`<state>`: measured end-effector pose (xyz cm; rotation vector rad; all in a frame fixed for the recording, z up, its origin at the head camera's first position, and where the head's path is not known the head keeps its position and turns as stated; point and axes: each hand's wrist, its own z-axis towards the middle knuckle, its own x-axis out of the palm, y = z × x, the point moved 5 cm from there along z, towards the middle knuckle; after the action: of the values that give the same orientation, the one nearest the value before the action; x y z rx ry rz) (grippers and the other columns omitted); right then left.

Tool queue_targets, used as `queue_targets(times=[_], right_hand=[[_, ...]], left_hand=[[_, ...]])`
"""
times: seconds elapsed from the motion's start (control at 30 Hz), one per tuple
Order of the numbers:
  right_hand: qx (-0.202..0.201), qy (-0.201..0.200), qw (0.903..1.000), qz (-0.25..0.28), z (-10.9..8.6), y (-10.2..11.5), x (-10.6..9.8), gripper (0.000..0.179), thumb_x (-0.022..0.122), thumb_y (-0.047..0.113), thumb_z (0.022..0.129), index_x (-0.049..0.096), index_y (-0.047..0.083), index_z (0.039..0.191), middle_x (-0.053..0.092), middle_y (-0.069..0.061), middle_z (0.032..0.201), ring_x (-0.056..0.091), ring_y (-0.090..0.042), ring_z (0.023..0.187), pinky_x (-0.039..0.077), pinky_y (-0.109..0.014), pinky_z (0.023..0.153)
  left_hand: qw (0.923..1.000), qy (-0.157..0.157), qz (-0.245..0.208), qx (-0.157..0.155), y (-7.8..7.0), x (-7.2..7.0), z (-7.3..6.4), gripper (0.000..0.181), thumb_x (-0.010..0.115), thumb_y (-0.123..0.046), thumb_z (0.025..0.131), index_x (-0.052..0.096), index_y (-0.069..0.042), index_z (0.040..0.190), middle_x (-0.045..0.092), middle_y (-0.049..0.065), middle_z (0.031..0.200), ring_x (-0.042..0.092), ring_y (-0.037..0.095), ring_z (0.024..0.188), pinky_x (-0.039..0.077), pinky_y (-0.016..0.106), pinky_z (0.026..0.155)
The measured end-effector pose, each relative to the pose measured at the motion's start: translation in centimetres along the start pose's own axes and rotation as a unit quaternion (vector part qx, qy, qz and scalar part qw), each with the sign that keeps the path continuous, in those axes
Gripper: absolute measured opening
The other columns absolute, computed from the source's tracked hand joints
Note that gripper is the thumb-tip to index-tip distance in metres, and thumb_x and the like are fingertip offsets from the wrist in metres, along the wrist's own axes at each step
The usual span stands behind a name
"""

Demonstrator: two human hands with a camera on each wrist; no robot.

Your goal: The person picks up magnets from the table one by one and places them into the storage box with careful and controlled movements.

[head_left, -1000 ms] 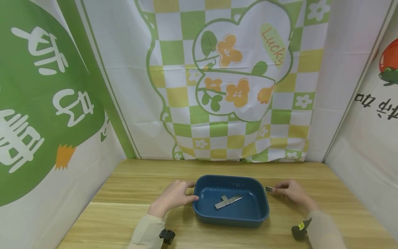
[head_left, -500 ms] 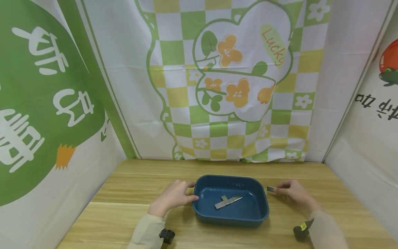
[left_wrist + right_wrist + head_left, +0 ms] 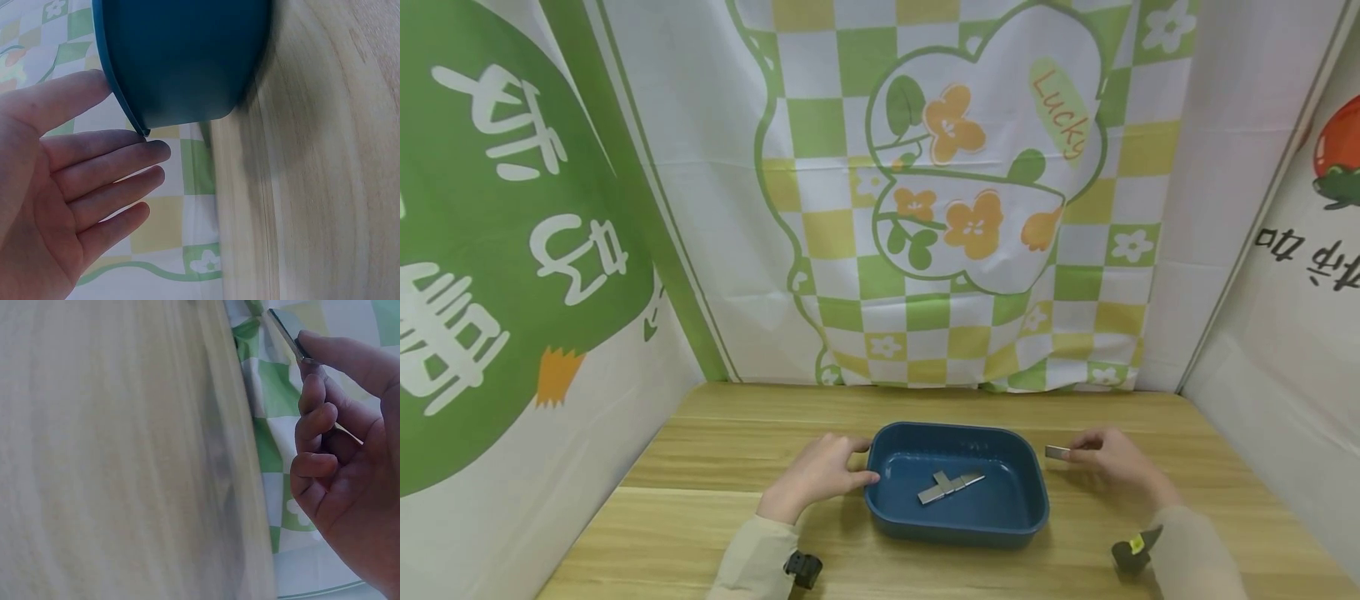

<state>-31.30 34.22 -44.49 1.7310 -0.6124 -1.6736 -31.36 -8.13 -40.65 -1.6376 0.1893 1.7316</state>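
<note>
A dark blue rectangular box without a lid stands on the table. On its floor several small flat silver metal pieces lie against one another in a rough T shape. My left hand is at the box's left end, thumb and forefinger touching the rim; the left wrist view shows its fingers straight. To the right of the box, my right hand pinches another small flat silver metal piece between thumb and forefinger. Its other fingers are curled towards the palm. The metal piece's exact kind is unclear.
The wooden table ends at a hanging checked curtain behind the box. Printed cloth walls enclose the left and right sides. Black devices are strapped to both wrists, over beige sleeves.
My right hand has shifted slightly to the right, away from the box, with the silver metal piece. The left hand, the box and the pieces inside stay put.
</note>
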Motion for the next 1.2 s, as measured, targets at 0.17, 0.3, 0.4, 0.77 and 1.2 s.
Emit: queue_targets(times=[0.17,0.3,0.4,0.77,1.2], right_hand=[[-0.046,-0.005,0.9974,-0.054,0.2,0.8,-0.4,0.021,0.069,0.031,0.085,0.072,0.01,0.09,0.069,-0.002,0.091,0.058,-0.012,0.084,0.046,-0.031,0.075],[-0.046,0.01,0.9978,-0.046,0.2,1.1,-0.5,0.023,0.069,0.031,0.085,0.072,0.01,0.09,0.069,-0.001,0.09,0.058,-0.011,0.083,0.048,-0.029,0.074],[-0.042,0.02,0.9982,-0.038,0.3,1.4,-0.6,0.024,0.069,0.032,0.085,0.071,0.009,0.091,0.068,-0.002,0.091,0.058,-0.013,0.084,0.047,-0.03,0.074],[-0.064,0.03,0.9963,-0.05,0.7,2.7,-0.9,0.023,0.07,0.03,0.084,0.072,0.008,0.093,0.07,-0.004,0.094,0.06,-0.013,0.086,0.049,-0.026,0.074],[-0.082,0.046,0.9934,-0.066,1.2,4.1,-1.0,0.026,0.069,0.032,0.085,0.072,0.009,0.096,0.071,-0.005,0.097,0.062,-0.014,0.089,0.05,-0.031,0.077]], left_hand=[[1.0,0.0,0.004,-0.002,0.0,-0.1,-0.1,0.052,0.071,-0.037,0.083,0.063,-0.004,0.123,0.067,0.013,0.118,0.065,0.03,0.107,0.053,0.045,0.087],[1.0,0.0,0.005,-0.003,-0.1,-0.2,-0.2,0.052,0.071,-0.037,0.083,0.063,-0.004,0.122,0.067,0.012,0.118,0.064,0.03,0.107,0.053,0.045,0.088],[1.0,0.001,0.007,-0.003,-0.1,-0.2,-0.2,0.051,0.071,-0.036,0.083,0.063,-0.004,0.122,0.067,0.012,0.118,0.064,0.029,0.108,0.053,0.044,0.088],[1.0,-0.002,0.003,-0.002,-0.2,-0.2,-0.1,0.051,0.071,-0.037,0.083,0.064,-0.004,0.122,0.067,0.012,0.118,0.064,0.029,0.108,0.053,0.045,0.088],[1.0,0.0,0.007,-0.002,0.0,-0.1,-0.1,0.052,0.071,-0.038,0.084,0.063,-0.003,0.122,0.067,0.012,0.118,0.064,0.028,0.108,0.053,0.043,0.087]])
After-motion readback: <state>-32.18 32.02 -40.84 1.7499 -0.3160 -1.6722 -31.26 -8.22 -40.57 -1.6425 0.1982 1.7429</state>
